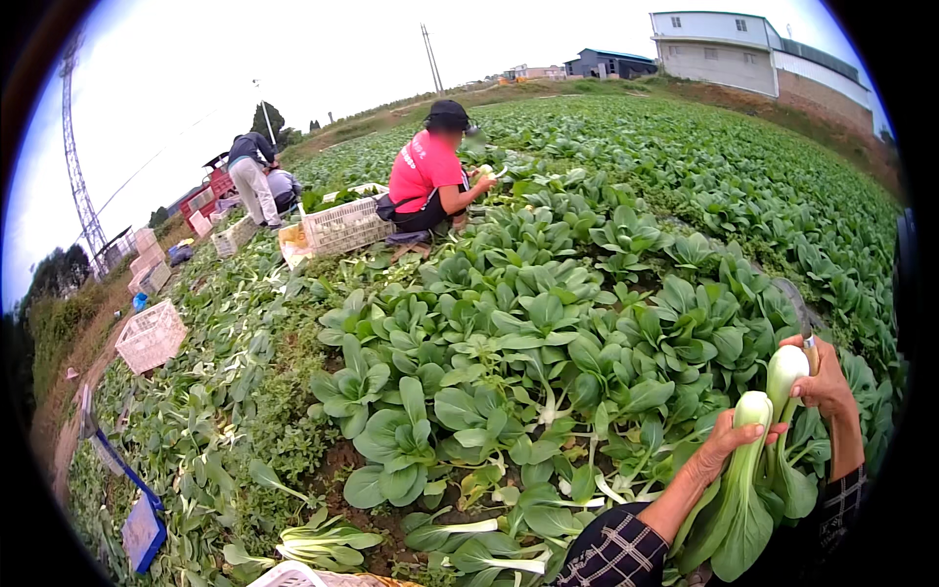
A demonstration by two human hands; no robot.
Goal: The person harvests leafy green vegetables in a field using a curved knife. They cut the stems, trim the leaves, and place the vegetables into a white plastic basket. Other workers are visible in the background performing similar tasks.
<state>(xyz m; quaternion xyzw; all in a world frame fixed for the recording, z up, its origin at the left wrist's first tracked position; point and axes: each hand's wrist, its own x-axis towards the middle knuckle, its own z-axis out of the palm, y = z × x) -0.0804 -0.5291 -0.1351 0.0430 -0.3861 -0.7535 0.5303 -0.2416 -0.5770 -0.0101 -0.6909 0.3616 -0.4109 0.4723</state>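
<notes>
My left hand [722, 446] grips a head of bok choy [753, 447] near its pale base, with the base up and the leaves hanging down. Close to it, my right hand [830, 385] is closed around the wooden handle [811, 358] of a sickle, whose curved blade [794, 302] points up and away. A second bok choy head [786, 369] is also in my right hand, base up, right beside the first. Growing bok choy plants [546, 312] spread before me. Cut leaves [469, 527] lie on the soil left of my left forearm.
A white crate rim [293, 574] shows at the bottom edge. A blue platform scale [143, 532] stands at left, beyond a trimmed bok choy pile [323, 544]. One person in red [422, 172] crouches ahead beside a crate [348, 226]; others [253, 176] work farther back near an empty-looking crate [152, 336].
</notes>
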